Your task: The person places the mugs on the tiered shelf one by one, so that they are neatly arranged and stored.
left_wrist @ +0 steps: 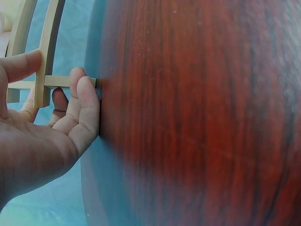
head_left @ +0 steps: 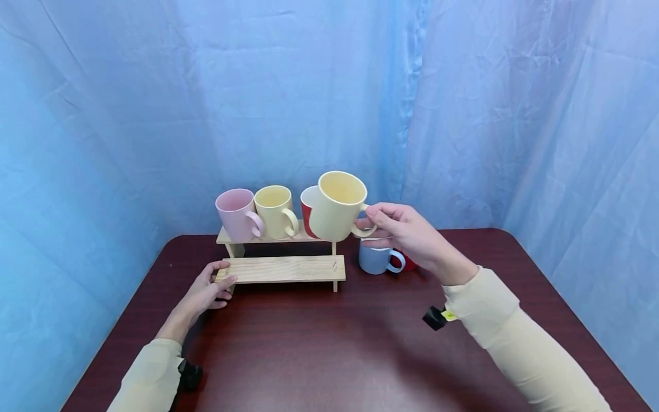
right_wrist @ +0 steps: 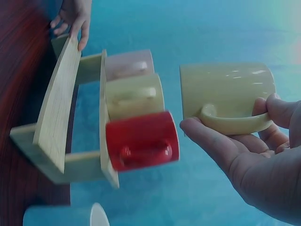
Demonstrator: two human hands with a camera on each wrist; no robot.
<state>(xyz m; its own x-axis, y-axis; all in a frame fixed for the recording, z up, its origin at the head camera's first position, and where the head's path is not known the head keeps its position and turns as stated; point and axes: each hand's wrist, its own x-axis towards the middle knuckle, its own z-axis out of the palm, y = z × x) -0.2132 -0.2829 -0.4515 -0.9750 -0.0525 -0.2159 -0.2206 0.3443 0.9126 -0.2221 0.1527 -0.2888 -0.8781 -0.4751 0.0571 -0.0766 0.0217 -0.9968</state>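
While the left hand [head_left: 208, 290] grips the rack's [head_left: 285, 269] lower shelf end on the desk [head_left: 329, 343], the right hand [head_left: 409, 233] pinches a yellow mug's [head_left: 337, 206] handle, held above the rack beside the red mug [head_left: 308, 210].

Dark red wooden table [head_left: 329, 343] before a crumpled blue curtain [head_left: 154, 103] backdrop

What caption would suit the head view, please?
Right hand lifts a yellow mug by its handle; left hand steadies the wooden rack.
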